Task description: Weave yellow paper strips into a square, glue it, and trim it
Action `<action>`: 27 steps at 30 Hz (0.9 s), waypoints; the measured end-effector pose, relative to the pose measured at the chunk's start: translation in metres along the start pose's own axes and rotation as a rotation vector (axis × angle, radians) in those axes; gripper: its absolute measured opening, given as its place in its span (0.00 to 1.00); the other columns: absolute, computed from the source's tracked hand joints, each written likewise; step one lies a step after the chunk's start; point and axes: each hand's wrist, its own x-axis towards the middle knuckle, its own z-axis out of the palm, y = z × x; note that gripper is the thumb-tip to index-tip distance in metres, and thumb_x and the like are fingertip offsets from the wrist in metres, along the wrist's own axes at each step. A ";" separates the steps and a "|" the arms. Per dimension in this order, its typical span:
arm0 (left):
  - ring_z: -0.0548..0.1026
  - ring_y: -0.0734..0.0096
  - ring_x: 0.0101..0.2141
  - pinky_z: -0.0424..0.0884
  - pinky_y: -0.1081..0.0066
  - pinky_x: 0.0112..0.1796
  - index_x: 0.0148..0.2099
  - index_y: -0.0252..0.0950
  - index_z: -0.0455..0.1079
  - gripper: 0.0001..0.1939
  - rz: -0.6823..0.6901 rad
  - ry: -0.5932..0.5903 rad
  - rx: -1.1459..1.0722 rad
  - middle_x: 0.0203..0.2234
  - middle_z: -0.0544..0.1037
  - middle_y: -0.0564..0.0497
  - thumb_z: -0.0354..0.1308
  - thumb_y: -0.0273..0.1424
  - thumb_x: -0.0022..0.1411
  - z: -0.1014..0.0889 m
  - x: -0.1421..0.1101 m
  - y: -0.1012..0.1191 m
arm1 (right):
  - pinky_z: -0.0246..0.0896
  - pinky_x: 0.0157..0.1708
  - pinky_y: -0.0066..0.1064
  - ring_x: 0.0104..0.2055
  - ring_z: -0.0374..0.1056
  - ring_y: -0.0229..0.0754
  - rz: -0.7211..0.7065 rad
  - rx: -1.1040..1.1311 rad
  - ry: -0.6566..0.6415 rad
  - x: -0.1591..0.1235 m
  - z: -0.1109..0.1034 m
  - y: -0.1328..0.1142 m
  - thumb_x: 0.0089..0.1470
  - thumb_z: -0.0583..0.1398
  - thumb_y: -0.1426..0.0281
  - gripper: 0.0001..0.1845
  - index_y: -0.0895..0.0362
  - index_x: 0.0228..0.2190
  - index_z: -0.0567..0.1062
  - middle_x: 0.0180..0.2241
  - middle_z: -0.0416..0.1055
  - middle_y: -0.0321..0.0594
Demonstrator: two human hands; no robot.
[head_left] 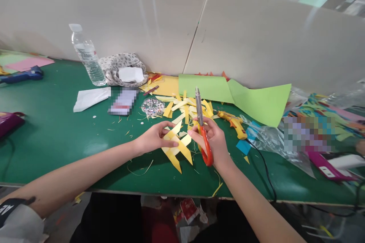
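My left hand (155, 136) pinches yellow paper strips (182, 151) with pointed ends, which fan out below and to the right of its fingers. A pair of scissors (205, 142) with orange-red handles is in my right hand (215, 140). The blades point up, away from me, and look closed. My right fingertips come close to the upper edge of the held strips; whether they touch, I cannot tell. Just beyond both hands lies a loose heap of cut yellow strips (185, 106) on the green table (114, 167).
A yellow glue gun (234, 123) with a black cord lies right of the heap. Behind it are green paper sheets (208, 87). To the left stand a water bottle (88, 59), a phone (124, 101) and a round container of sequins (153, 107). Clear plastic bags (273, 144) lie right.
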 end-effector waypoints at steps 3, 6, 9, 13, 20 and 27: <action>0.73 0.74 0.26 0.67 0.74 0.27 0.46 0.37 0.64 0.24 0.005 0.030 0.035 0.25 0.74 0.54 0.66 0.33 0.46 -0.007 -0.001 0.007 | 0.62 0.29 0.32 0.25 0.63 0.36 0.023 0.021 -0.016 0.001 -0.007 -0.004 0.36 0.65 0.69 0.19 0.54 0.35 0.70 0.23 0.66 0.31; 0.75 0.72 0.26 0.68 0.75 0.25 0.46 0.37 0.65 0.23 -0.059 0.059 -0.076 0.28 0.77 0.50 0.66 0.31 0.47 -0.014 0.000 0.013 | 0.62 0.31 0.34 0.25 0.63 0.37 0.074 0.037 -0.103 0.000 -0.010 -0.008 0.36 0.65 0.68 0.19 0.55 0.35 0.70 0.23 0.67 0.31; 0.75 0.72 0.25 0.69 0.76 0.22 0.46 0.37 0.68 0.19 -0.166 0.071 -0.298 0.33 0.78 0.46 0.64 0.33 0.50 -0.018 0.002 0.016 | 0.64 0.33 0.36 0.26 0.65 0.38 0.108 0.087 -0.127 -0.002 -0.007 -0.008 0.37 0.64 0.67 0.20 0.55 0.36 0.70 0.24 0.67 0.32; 0.77 0.66 0.32 0.69 0.77 0.20 0.45 0.33 0.70 0.25 -0.375 -0.127 -0.540 0.40 0.77 0.40 0.51 0.48 0.57 -0.017 0.002 0.017 | 0.66 0.33 0.35 0.26 0.66 0.37 0.098 0.190 0.002 -0.003 0.001 -0.005 0.36 0.66 0.67 0.21 0.55 0.36 0.70 0.23 0.66 0.30; 0.72 0.54 0.47 0.73 0.69 0.30 0.43 0.34 0.69 0.27 -0.313 -0.247 -0.721 0.48 0.72 0.39 0.51 0.52 0.55 -0.013 -0.001 0.018 | 0.66 0.34 0.35 0.23 0.66 0.35 0.100 0.204 0.169 -0.002 0.005 0.002 0.37 0.65 0.68 0.21 0.54 0.36 0.69 0.23 0.66 0.28; 0.69 0.58 0.50 0.66 0.64 0.49 0.49 0.35 0.68 0.23 -0.037 -0.140 -0.562 0.51 0.71 0.43 0.65 0.31 0.50 -0.001 -0.007 0.012 | 0.66 0.32 0.35 0.27 0.67 0.38 0.031 0.135 0.097 -0.006 0.011 0.004 0.38 0.65 0.67 0.21 0.53 0.37 0.67 0.23 0.67 0.30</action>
